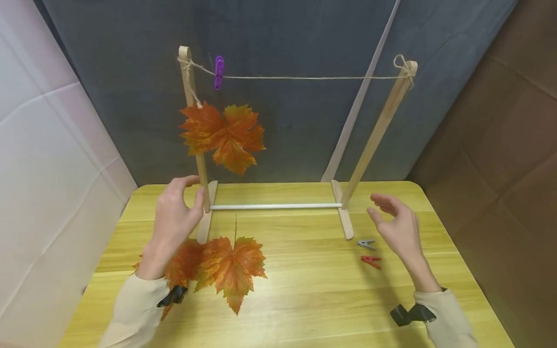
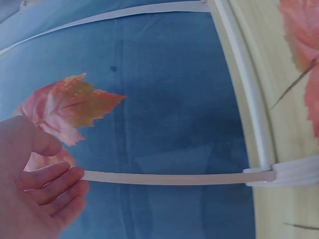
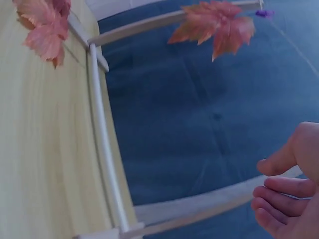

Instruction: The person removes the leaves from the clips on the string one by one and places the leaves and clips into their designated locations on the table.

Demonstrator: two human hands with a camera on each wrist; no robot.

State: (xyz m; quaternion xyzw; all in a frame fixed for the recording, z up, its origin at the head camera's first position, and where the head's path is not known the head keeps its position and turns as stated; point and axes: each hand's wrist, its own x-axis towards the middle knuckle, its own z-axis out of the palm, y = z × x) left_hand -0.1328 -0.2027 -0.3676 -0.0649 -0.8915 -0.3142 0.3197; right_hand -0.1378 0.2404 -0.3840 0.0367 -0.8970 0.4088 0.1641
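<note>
A purple clothespin (image 1: pixel 219 72) sits on the twine (image 1: pixel 296 78) near the left post (image 1: pixel 201 169). Just below it hangs an orange maple-like leaf (image 1: pixel 226 135), its thin stem showing beside the clothespin. My left hand (image 1: pixel 178 208) is next to the left post, thumb and fingers loosely bent; the left wrist view shows nothing gripped. Over the table's right side my right hand (image 1: pixel 398 227) hovers with relaxed fingers and holds nothing. Near it lie a grey clothespin (image 1: pixel 366 243) and a red clothespin (image 1: pixel 371 262).
On the table (image 1: pixel 304 290) lies another orange leaf (image 1: pixel 235 270). More leaf (image 1: pixel 184 266) shows beside it, partly hidden by my left forearm. A white rod (image 1: pixel 274 207) joins the feet of the left post and the right post (image 1: pixel 378 135). Dark cloth (image 1: pixel 283 38) stands behind.
</note>
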